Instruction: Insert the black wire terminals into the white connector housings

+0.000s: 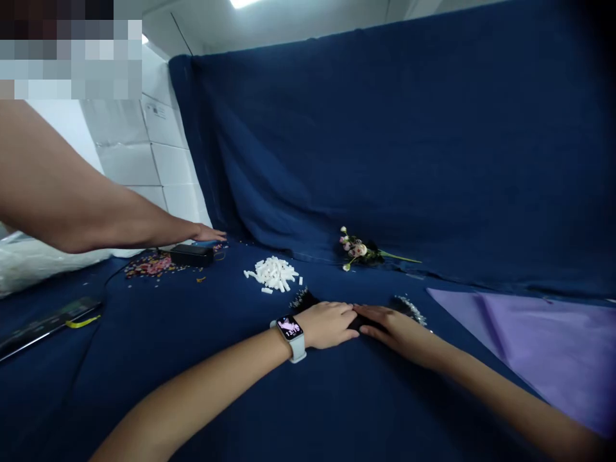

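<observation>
My left hand (327, 324), with a smartwatch (291, 329) on its wrist, lies palm down on a black piece of material. My right hand (402, 330) comes in from the other side, and the fingertips of both hands meet over the middle of it. Fingers are stretched out on both hands. Silvery, sparkling bits edge the black material (310, 298) past my left hand and past my right. My hands cover most of it, so its full shape is hidden. Just beyond lies a pile of small white pieces (276, 274).
Artificial flowers (359, 250) lie by the blue backdrop (385, 147). Purple sheets (553, 346) are at right. On the left are a black box (192, 255), colourful confetti (151, 265), a dark flat device (43, 324) and a yellow strip (83, 322). Another person's arm (96, 205) reaches across there.
</observation>
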`<state>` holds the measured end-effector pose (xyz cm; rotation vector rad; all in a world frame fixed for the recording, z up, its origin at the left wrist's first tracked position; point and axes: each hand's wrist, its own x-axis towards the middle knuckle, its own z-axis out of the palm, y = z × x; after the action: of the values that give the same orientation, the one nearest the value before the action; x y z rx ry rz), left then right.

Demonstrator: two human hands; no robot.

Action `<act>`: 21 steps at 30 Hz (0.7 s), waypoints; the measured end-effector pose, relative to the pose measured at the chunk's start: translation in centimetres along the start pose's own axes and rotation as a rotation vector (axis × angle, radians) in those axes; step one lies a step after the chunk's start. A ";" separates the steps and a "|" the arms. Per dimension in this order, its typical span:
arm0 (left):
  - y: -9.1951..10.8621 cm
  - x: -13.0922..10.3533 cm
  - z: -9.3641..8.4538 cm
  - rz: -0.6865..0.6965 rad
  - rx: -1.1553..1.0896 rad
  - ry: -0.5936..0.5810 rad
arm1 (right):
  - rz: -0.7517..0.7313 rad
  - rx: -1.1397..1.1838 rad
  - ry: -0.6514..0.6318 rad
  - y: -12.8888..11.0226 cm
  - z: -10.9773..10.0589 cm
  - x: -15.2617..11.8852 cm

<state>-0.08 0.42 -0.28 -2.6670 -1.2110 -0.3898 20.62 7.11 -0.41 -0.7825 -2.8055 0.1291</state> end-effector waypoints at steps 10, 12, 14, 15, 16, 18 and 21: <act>-2.5 2.4 2.4 0.114 -0.037 0.056 | 0.086 -0.041 0.032 2.9 1.9 0.5; -3.1 3.1 2.7 0.131 -0.028 0.061 | 0.092 -0.072 0.060 3.8 2.3 0.7; -3.6 3.8 3.0 0.135 -0.019 0.064 | 0.089 -0.104 0.090 5.0 2.8 1.0; -3.8 4.1 3.1 0.129 -0.014 0.062 | 0.081 -0.119 0.103 5.7 3.0 1.2; -4.1 4.5 3.1 0.119 -0.007 0.059 | 0.070 -0.134 0.118 6.5 3.3 1.4; -4.4 5.3 3.1 0.091 0.013 0.046 | 0.036 -0.157 0.157 8.0 3.9 1.9; -4.6 6.4 3.0 0.052 0.058 0.015 | -0.001 -0.184 0.287 10.1 4.6 2.6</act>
<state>0.97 8.76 -0.80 -2.6361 -1.1281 -0.3600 22.39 17.03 -5.82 -0.7706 -2.5686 -0.2274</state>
